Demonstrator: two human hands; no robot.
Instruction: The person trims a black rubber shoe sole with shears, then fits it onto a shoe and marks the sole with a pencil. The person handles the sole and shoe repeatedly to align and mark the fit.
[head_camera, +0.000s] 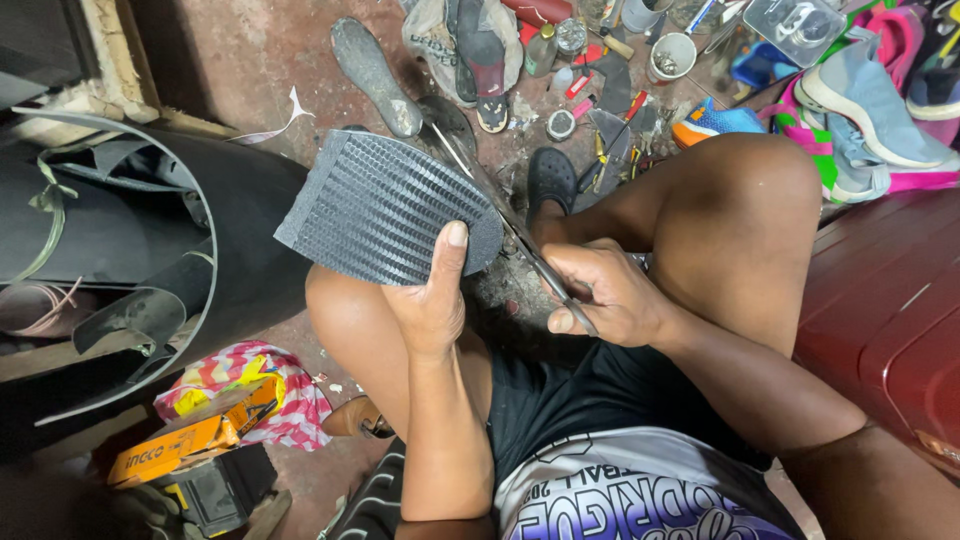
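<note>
Rubber sheet (385, 205), scissor blades (480, 185) partly behind

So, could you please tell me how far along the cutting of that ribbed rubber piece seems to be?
Partly done: the ribbed rubber sheet already has one rounded end near the left hand, which grips it. In hand, the right hand works the scissors along that rounded edge. Left: the far end is square-cornered and uncut.

Worn shoe soles (375, 75), small tins (560, 124) and bright sneakers (865, 100) littered the workshop floor; rolled black rubber sheeting (150, 250) stood nearby.
</note>
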